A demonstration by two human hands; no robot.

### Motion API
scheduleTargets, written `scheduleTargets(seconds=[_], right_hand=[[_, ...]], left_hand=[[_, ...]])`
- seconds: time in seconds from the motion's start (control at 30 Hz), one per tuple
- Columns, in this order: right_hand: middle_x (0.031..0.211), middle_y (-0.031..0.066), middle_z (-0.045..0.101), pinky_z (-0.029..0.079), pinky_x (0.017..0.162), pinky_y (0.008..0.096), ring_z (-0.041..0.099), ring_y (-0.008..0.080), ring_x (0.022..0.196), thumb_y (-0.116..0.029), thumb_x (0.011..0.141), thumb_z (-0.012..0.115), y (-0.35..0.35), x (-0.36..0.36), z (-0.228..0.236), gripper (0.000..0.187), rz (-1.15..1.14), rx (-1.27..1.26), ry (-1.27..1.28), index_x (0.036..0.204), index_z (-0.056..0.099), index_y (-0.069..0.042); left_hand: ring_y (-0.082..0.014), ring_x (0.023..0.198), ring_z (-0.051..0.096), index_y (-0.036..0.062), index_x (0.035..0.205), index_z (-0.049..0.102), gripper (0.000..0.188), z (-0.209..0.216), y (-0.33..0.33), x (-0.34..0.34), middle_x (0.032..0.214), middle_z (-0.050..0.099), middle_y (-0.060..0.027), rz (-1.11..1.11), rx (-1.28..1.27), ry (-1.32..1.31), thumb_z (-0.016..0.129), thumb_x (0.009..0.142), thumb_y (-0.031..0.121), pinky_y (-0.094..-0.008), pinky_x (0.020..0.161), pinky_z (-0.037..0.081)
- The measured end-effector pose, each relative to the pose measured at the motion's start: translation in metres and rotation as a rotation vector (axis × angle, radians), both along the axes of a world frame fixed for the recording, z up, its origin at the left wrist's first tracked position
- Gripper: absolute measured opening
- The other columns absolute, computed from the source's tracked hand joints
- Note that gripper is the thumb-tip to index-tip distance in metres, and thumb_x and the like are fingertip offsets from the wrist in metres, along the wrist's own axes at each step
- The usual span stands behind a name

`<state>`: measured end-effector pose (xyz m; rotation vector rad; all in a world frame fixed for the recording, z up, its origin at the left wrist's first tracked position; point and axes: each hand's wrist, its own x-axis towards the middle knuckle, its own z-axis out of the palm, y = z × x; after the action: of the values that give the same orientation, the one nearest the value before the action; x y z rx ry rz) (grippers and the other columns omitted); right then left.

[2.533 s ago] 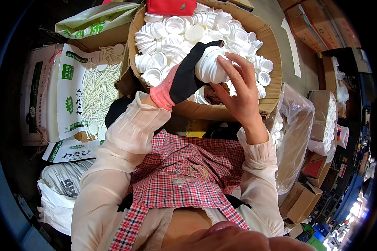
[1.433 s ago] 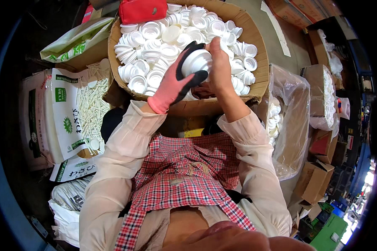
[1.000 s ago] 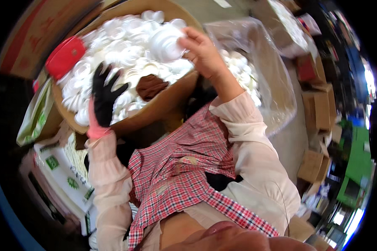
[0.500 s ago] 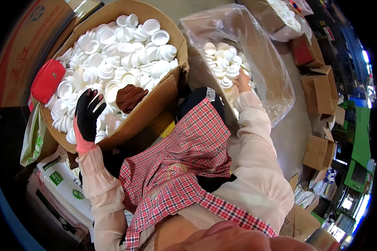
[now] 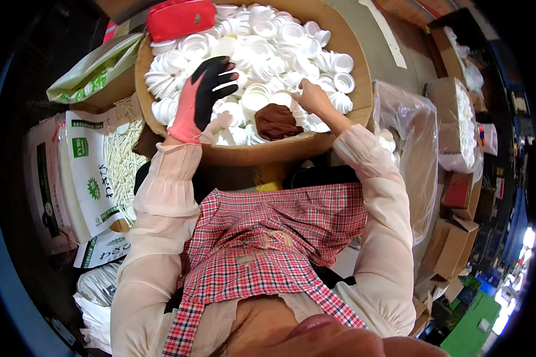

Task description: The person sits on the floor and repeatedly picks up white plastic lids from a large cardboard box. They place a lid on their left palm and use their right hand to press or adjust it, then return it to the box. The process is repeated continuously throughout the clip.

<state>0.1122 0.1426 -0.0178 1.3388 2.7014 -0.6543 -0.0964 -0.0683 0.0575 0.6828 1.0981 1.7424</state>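
Note:
A large cardboard box [image 5: 363,89] in front of me is heaped with round white plastic lids [image 5: 259,50]. My left hand [image 5: 211,92], in a black and pink glove, hovers palm-inward over the lids at the box's left side, fingers apart and nothing in them. My bare right hand [image 5: 317,100] is among the lids at the right, its fingers bent together against them; what they pinch, if anything, is hidden. A brown cloth [image 5: 278,122] lies crumpled on the lids between my hands, by the near rim. At the far left of the heap sits a red pouch [image 5: 181,19].
To the right stands a box lined with clear plastic [image 5: 420,137], with some lids inside. A sack of thin pale sticks [image 5: 125,163] is on the left, near a green and white bag [image 5: 95,71]. Cardboard boxes [image 5: 449,247] line the right side.
My right hand has left the plastic-lined box and come into the large box of lids. My body and view have turned left; my left hand stays open over the lids.

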Motion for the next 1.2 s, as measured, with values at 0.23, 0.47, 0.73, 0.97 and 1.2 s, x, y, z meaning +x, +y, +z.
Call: scheduleTargets(seconds=[0.23,0.47,0.73,0.97,1.2], right_hand=[[0.069,0.0146,0.065,0.053,0.043,0.0302,0.065,0.0181,0.053,-0.004,0.081,0.062,0.012,-0.029,0.031,0.020,-0.162,-0.149,0.382,0.097,0.058,0.008],[0.101,0.0149,0.065,0.056,0.069,0.0361,0.066,0.0254,0.089,-0.029,0.088,0.066,0.019,-0.059,0.070,0.039,0.026,-0.321,0.502,0.113,0.061,-0.001],[0.116,0.0188,0.057,0.045,0.087,0.0539,0.052,0.0366,0.113,-0.032,0.078,0.069,0.033,-0.055,-0.060,0.043,0.162,0.471,-0.297,0.112,0.060,-0.008],[0.107,0.0181,0.061,0.042,0.085,0.0523,0.056,0.0331,0.104,-0.035,0.077,0.070,0.028,-0.058,-0.053,0.049,0.072,0.512,-0.314,0.119,0.053,-0.015],[0.121,0.0056,0.057,0.049,0.082,0.0361,0.057,0.0169,0.106,-0.020,0.089,0.056,0.000,-0.039,0.089,0.056,-0.104,-1.082,1.113,0.142,0.039,-0.012]], left_hand=[[-0.0218,0.106,0.060,0.0026,0.131,0.047,0.046,-0.019,-0.007,0.007,0.119,0.056,-0.0132,-0.009,0.027,-0.327,0.048,0.099,0.035,-0.0345,0.087,0.052],[-0.0538,0.132,0.027,0.0057,0.146,0.024,0.087,-0.004,0.004,0.004,0.144,0.031,-0.0253,-0.294,0.348,-1.032,0.044,0.088,0.067,-0.0743,0.102,0.024],[-0.0506,0.131,0.035,0.0004,0.146,0.024,0.085,0.018,-0.011,-0.016,0.145,0.030,-0.0300,-0.346,0.457,-0.900,0.034,0.092,0.065,-0.0589,0.097,0.044],[-0.0464,0.127,0.044,-0.0007,0.143,0.031,0.075,0.014,-0.011,-0.020,0.141,0.039,-0.0284,-0.265,0.436,-0.732,0.029,0.096,0.058,-0.0525,0.087,0.052],[-0.0495,0.138,0.021,-0.0037,0.142,0.025,0.072,0.026,-0.015,-0.011,0.147,0.024,-0.0321,-0.013,0.507,-0.874,0.053,0.083,0.025,-0.0648,0.114,0.014]])
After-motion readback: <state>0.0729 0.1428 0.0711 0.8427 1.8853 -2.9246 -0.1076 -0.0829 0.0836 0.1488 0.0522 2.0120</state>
